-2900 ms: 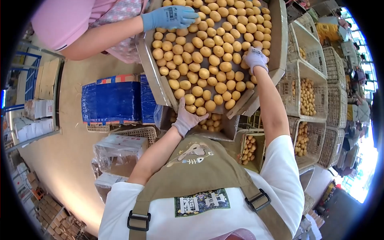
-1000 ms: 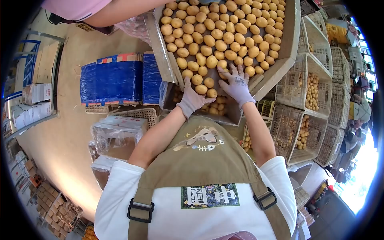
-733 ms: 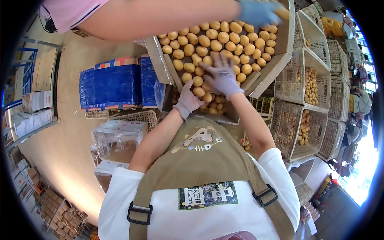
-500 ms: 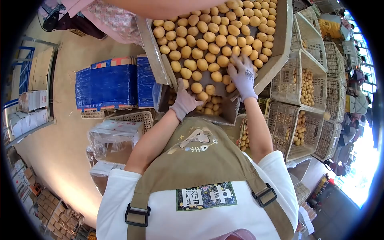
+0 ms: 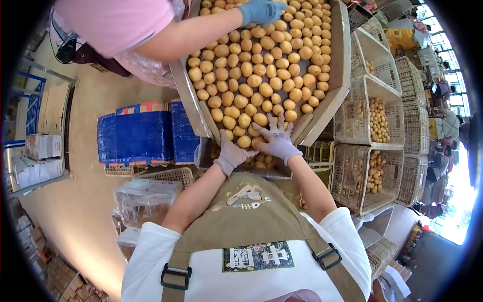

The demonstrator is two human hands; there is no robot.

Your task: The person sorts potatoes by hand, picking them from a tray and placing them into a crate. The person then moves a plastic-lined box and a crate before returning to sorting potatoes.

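Many round, yellow-brown pieces of produce (image 5: 254,80), perhaps small potatoes or fruit, cover a sorting table with raised sides (image 5: 326,118) that narrows toward me. At its mouth my left hand (image 5: 232,155), in a pale glove, rests by the left side, fingers apart. My right hand (image 5: 277,141), gloved alike, lies beside it with its fingers spread against the nearest pieces. Neither hand is closed around a piece. The two hands almost meet at the outlet. Below them, more produce (image 5: 261,161) lies in a box, partly hidden by my hands and apron.
Another person's blue-gloved hand (image 5: 260,12) reaches over the table's far part. On the right stand stacked plastic crates (image 5: 347,173), some holding produce. To the left are blue-wrapped boxes (image 5: 135,136) and a plastic-covered carton (image 5: 146,199).
My right hand has moved left and toward me, to the outlet beside my left hand. Pieces have gathered near the mouth. The other person's arm now reaches farther into view, showing a blue glove.
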